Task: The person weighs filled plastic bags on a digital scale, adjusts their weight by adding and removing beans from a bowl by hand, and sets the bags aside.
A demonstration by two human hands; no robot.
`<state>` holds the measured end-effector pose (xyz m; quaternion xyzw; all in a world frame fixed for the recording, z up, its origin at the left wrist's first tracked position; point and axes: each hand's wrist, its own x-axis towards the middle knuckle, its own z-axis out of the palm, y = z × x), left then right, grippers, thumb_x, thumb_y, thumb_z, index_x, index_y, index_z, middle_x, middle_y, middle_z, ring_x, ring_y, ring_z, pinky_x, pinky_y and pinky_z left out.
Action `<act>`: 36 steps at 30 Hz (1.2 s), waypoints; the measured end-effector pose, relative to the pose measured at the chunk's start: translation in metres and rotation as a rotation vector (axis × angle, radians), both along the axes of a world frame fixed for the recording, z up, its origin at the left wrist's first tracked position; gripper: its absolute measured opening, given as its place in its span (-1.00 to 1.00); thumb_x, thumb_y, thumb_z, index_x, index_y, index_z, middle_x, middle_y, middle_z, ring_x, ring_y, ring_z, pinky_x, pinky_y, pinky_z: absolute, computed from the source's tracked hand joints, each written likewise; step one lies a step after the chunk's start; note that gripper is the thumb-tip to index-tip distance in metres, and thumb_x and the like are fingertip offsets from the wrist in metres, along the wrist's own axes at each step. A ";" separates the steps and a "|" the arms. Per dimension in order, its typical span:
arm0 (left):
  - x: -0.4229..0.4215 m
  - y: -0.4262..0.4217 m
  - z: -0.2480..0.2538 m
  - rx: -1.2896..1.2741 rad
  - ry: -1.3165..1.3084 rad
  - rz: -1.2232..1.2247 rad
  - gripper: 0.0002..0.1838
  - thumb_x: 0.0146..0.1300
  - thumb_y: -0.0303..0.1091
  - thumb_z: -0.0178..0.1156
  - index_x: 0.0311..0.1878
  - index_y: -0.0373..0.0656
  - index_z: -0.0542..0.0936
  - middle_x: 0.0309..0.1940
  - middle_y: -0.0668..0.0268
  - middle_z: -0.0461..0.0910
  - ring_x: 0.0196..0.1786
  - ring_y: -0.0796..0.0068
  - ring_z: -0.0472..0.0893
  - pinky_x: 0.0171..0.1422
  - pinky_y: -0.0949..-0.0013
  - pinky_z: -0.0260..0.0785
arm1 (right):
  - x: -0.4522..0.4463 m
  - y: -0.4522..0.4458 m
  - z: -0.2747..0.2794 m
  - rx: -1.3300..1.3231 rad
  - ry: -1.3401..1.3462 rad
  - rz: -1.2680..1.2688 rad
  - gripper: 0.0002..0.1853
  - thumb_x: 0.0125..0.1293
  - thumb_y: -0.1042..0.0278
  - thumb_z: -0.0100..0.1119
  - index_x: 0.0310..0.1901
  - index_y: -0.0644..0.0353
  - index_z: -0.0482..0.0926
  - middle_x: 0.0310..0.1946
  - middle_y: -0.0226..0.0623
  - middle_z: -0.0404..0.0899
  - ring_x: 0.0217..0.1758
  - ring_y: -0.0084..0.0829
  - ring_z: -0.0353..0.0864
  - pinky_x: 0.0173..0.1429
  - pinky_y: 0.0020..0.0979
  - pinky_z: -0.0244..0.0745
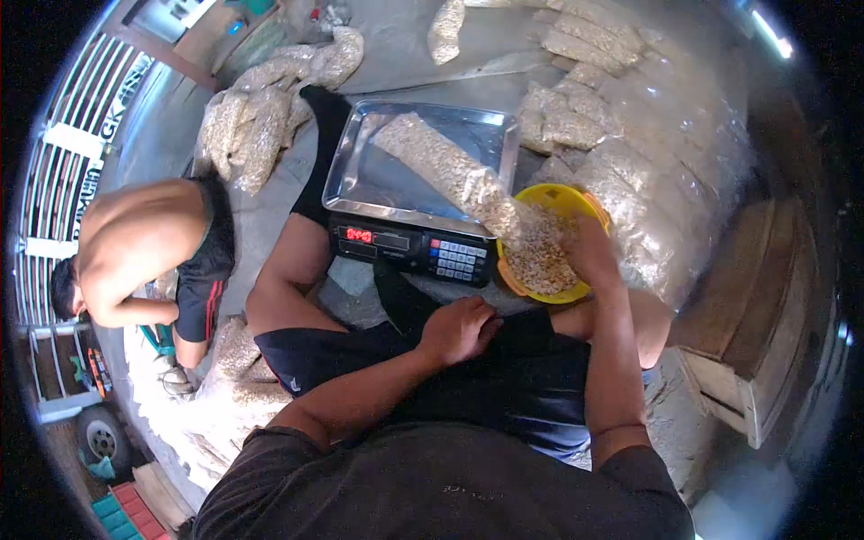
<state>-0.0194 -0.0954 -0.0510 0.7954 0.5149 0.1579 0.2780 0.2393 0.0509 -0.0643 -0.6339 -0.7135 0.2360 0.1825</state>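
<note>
My right hand reaches into a yellow basin of small pale and brown pieces, perhaps nuts or puffed grain. Motion blurs it, and its fingers are hard to make out. Above my lap rests my left hand, loosely bent with the fingers a little apart and nothing seen in it. A long clear plastic bag filled with similar pieces lies slantwise on the metal pan of a digital scale. The bag's open-looking end hangs over the basin's rim. Red digits glow on the scale's display.
Filled bags are piled at the right, with more bags at the upper left. A wooden crate stands right of my leg. Another person sits bent over at the left, near more filled bags.
</note>
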 end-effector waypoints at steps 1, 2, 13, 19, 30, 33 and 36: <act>0.003 0.000 0.001 0.019 0.005 0.002 -0.77 0.35 -0.18 0.26 -0.16 -0.16 0.62 -0.24 0.07 0.63 -0.13 -0.06 0.65 -0.06 -0.01 0.53 | -0.001 0.001 0.000 0.045 -0.026 0.045 -0.48 0.33 0.16 0.33 0.24 0.26 0.56 0.12 0.12 0.63 0.29 0.02 0.57 0.39 -0.08 0.45; 0.006 -0.001 0.002 0.039 0.010 0.009 -0.77 0.35 -0.19 0.25 -0.18 -0.17 0.62 -0.24 0.08 0.62 -0.14 -0.06 0.64 -0.07 -0.01 0.53 | -0.002 0.001 0.001 -0.091 -0.105 0.109 -0.48 0.30 0.19 0.35 0.23 0.26 0.56 0.12 0.14 0.61 0.31 0.05 0.53 0.41 -0.06 0.42; 0.017 -0.016 -0.007 0.071 0.012 0.049 -0.77 0.33 -0.19 0.24 -0.25 -0.18 0.59 -0.30 0.07 0.53 -0.20 -0.08 0.58 -0.10 -0.06 0.46 | -0.033 -0.010 0.014 -0.369 -0.040 0.204 -0.65 0.22 0.30 0.39 0.02 0.23 0.69 -0.05 0.06 0.71 0.07 0.04 0.70 0.20 -0.11 0.54; 0.017 -0.017 0.002 0.123 -0.060 0.042 -0.76 0.33 -0.19 0.25 -0.24 -0.21 0.60 -0.31 0.06 0.53 -0.20 -0.09 0.58 -0.10 -0.07 0.46 | -0.026 -0.006 -0.020 -0.269 -0.093 0.227 -0.71 0.27 0.26 0.35 -0.03 0.20 0.72 -0.11 -0.01 0.75 -0.01 0.04 0.72 0.14 -0.10 0.56; 0.009 -0.019 0.015 0.139 -0.105 0.047 -0.74 0.29 -0.19 0.30 -0.25 -0.23 0.61 -0.28 0.02 0.55 -0.19 -0.10 0.60 -0.11 -0.08 0.47 | -0.026 -0.008 -0.024 -0.202 -0.138 0.194 -0.72 0.25 0.20 0.35 -0.11 0.19 0.72 -0.20 -0.04 0.74 -0.09 -0.04 0.74 0.08 -0.13 0.57; 0.007 -0.020 0.013 0.125 -0.131 0.036 -0.71 0.29 -0.16 0.31 -0.25 -0.23 0.61 -0.26 0.01 0.56 -0.17 -0.11 0.60 -0.10 -0.09 0.48 | -0.028 -0.013 -0.019 -0.171 -0.061 0.174 -0.73 0.25 0.20 0.37 -0.13 0.20 0.73 -0.21 -0.03 0.74 -0.10 -0.04 0.74 0.07 -0.14 0.57; 0.005 -0.019 0.011 0.105 -0.103 0.007 -0.69 0.30 -0.13 0.31 -0.20 -0.23 0.62 -0.22 0.00 0.58 -0.13 -0.12 0.60 -0.07 -0.09 0.48 | -0.029 -0.022 -0.020 -0.070 -0.115 0.182 -0.74 0.25 0.22 0.37 -0.12 0.19 0.74 -0.21 -0.03 0.75 -0.12 -0.08 0.75 0.06 -0.16 0.59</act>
